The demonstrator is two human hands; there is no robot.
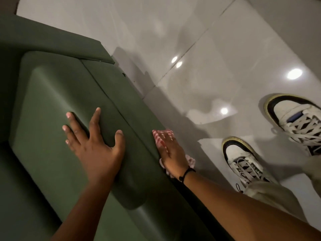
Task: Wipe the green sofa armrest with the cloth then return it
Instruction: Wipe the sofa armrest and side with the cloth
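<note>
The green sofa armrest (69,105) fills the left half of the head view, seen from above. My left hand (93,141) lies flat on its top with the fingers spread, holding nothing. My right hand (171,152) presses a pink and white striped cloth (162,136) against the armrest's outer side, just below the top edge. The cloth sticks out past my fingertips and again by the wrist, which wears a black cord bracelet. Motion blur smears the right fingers and the cloth.
Glossy pale floor tiles (199,49) stretch to the right of the sofa and reflect ceiling lights. My two white and black sneakers (243,159) stand on the tiles at the right, close to the sofa's side. The sofa seat (20,197) lies at the lower left.
</note>
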